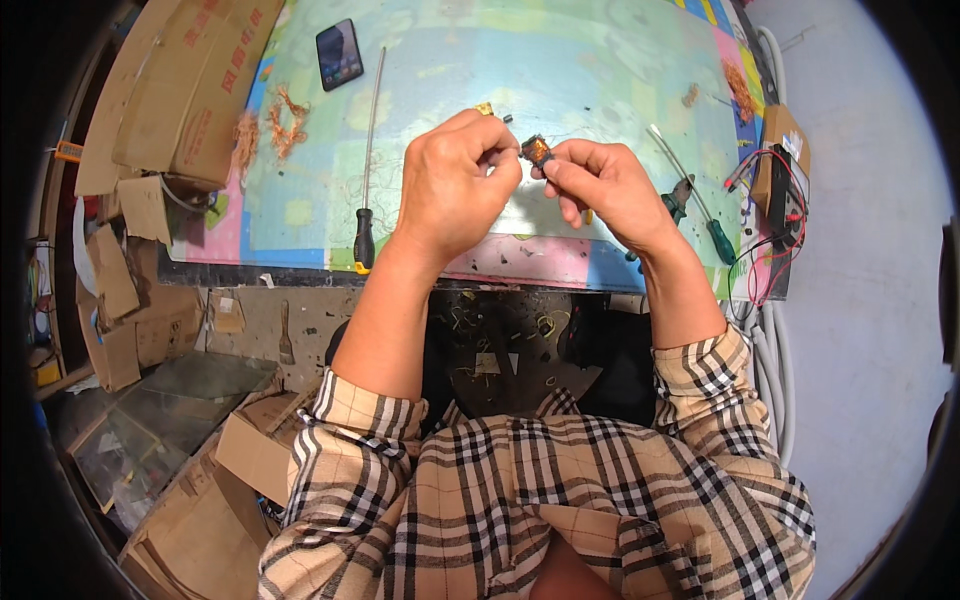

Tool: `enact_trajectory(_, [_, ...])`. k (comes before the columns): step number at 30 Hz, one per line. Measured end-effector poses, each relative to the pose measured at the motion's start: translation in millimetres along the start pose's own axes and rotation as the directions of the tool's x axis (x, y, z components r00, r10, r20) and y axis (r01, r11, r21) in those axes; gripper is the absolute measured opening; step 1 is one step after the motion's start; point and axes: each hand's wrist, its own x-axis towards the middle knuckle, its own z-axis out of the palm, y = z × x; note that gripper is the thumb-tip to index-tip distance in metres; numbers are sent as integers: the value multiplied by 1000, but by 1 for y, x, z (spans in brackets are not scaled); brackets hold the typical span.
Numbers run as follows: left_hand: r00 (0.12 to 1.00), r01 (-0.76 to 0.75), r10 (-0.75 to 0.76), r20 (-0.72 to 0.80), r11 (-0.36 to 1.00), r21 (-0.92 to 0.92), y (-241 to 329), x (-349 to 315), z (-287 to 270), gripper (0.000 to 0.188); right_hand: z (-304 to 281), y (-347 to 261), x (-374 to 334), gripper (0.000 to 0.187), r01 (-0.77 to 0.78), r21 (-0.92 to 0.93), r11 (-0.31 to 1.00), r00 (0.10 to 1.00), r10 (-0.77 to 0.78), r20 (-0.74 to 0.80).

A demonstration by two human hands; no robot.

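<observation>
Between the thumb and fingers of my right hand [610, 190] is a small black-framed coil [537, 150] wound with copper wire. My left hand [455, 185] is closed in a pinch close beside the coil's left side; what its fingertips hold, if anything, is too small to make out. Fine dark strands of wire lie on the table around both hands. A small yellow piece [484, 108] shows just beyond my left knuckles. Pliers with dark green handles [678, 200] lie partly behind my right wrist.
A long black-handled screwdriver [364, 240] lies left, a green-handled one [720, 243] right. A phone [339, 55], copper wire tangles [287, 122] and a large cardboard box [190, 110] are far left. A black meter [787, 195] with red leads sits at the right edge.
</observation>
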Motion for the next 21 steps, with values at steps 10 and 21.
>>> enact_trajectory(10, [991,128,-130,-22,990,-66,-10,-2,9,13,1,4,1,21,34,-53,998,998,-37,-53])
enact_trajectory(21, [989,140,-140,38,990,-8,-7,-4,9,16,9,7,0,22,86,-345,935,978,-145,-150])
